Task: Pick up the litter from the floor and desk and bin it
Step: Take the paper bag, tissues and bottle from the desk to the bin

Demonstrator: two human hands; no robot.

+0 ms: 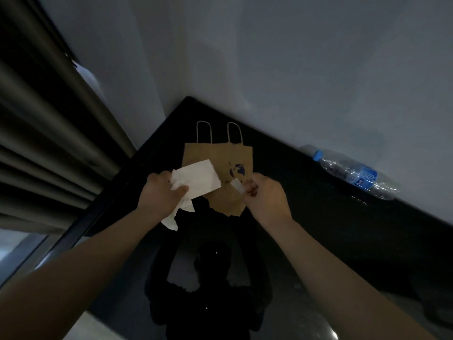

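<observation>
The left hand (160,192) grips a crumpled white paper napkin (196,179), long axis slanting up-right; the right hand (266,195) pinches a small white scrap (237,184) over the brown paper bag (220,155).

- Glossy black desk top (318,217), set against a pale wall (294,57).
- Flat brown paper bag with twisted handles (220,155), lying on the desk.
- Left hand (159,192) gripping crumpled white tissue paper (196,179).
- Right hand (266,197) pinching a small white paper scrap (237,185).
- Clear plastic bottle with blue cap and label (353,171), lying beside the wall.
- Grey pleated curtain (49,131), far left.
</observation>
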